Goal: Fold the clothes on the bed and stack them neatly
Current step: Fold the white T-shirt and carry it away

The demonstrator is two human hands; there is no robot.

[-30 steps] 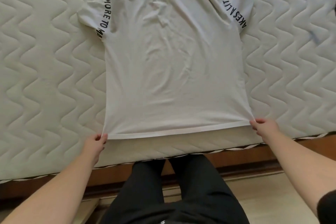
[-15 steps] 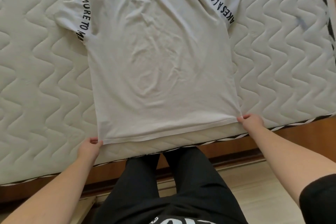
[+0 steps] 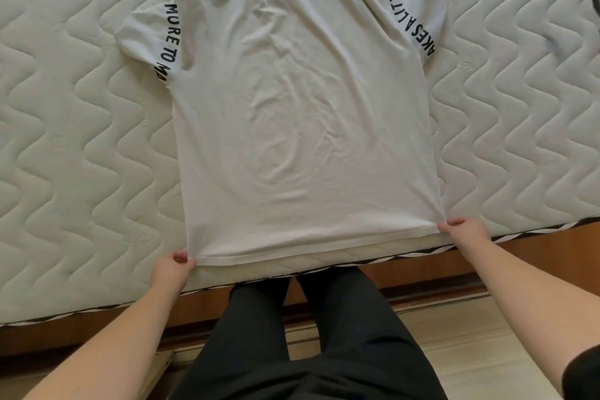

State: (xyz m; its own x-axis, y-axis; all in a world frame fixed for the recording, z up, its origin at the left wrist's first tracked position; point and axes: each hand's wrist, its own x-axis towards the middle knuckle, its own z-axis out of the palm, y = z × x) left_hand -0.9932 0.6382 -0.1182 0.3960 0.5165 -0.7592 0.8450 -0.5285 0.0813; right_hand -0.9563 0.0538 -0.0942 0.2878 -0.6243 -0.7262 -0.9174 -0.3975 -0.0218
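Head view, looking down at a bed with a quilted mattress (image 3: 81, 146). One white T-shirt (image 3: 305, 127) lies spread flat on the mattress, collar at the far side, hem along the near edge, a printed sleeve out to each side of the body. Left hand (image 3: 172, 269) pinches the hem corner on its side; right hand (image 3: 464, 232) pinches the opposite hem corner, fingers curled on the cloth. Hem is drawn fairly straight between the two hands, and shallow wrinkles remain across the middle of the shirt.

Progress, as judged from this layout: the shirt is laid out and tensioned but not yet folded; no crease, tucked sleeve or doubled layer shows. No folded stack appears anywhere beside the shirt. A faint grey patch on the mattress beyond the right-side sleeve may be another garment or a mark; it is too blurred to tell. Folding and stacking therefore appear wholly ahead.
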